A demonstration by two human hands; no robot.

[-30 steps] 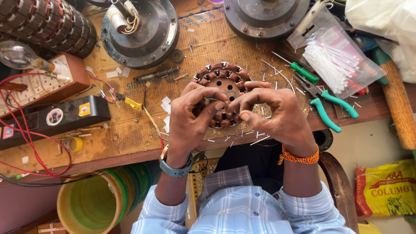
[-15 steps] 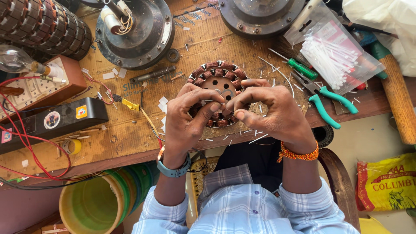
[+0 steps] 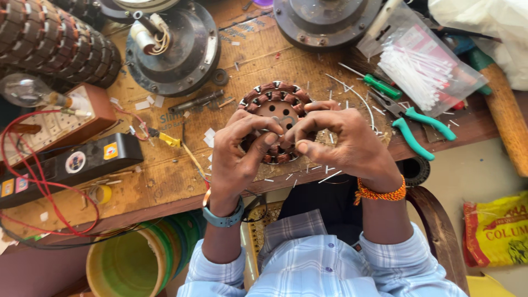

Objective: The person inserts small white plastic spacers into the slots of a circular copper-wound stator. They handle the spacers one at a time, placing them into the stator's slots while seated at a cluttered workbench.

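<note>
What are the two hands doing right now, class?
Left hand: closed, fingers gripping the copper-wound stator ring.
Right hand: closed, fingertips pinching at the same ring's near edge.

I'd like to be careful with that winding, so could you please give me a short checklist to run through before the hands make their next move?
1. Round copper-wound stator lies on the wooden bench: ok.
2. Left hand grips the stator's near rim: ok.
3. Right hand fingertips pinch at the same rim: ok.
4. Fine wire between the fingertips: cannot tell.
5. Green-handled pliers lie beside the right hand, apart from it: ok.
6. Bench around the stator free of white scraps: not ok.
</note>
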